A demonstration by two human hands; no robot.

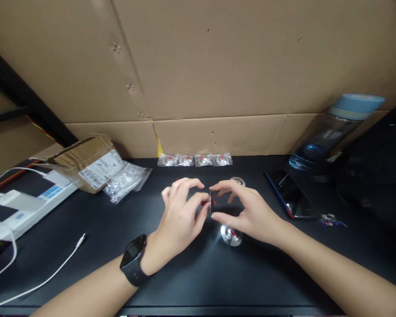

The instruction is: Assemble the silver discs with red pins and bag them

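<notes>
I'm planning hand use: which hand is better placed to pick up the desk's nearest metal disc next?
Probably the right hand: its thumb is near that metal disc, closer than the left hand, though both hold the upright disc.

"Worn items?"
"One, on my left wrist (148, 255): a black watch (132, 257). Case rectangular, corners rounded, face dark and glossy."
"Strap?"
"Broad, smooth, matte black (138, 274). Clasp detail too small to verify."
"Forearms?"
"Both of mine are bare up to the frame edge."
"Hands?"
"My left hand (181, 209) and right hand (255, 213): bare, fingernails trimmed short where legible."
</notes>
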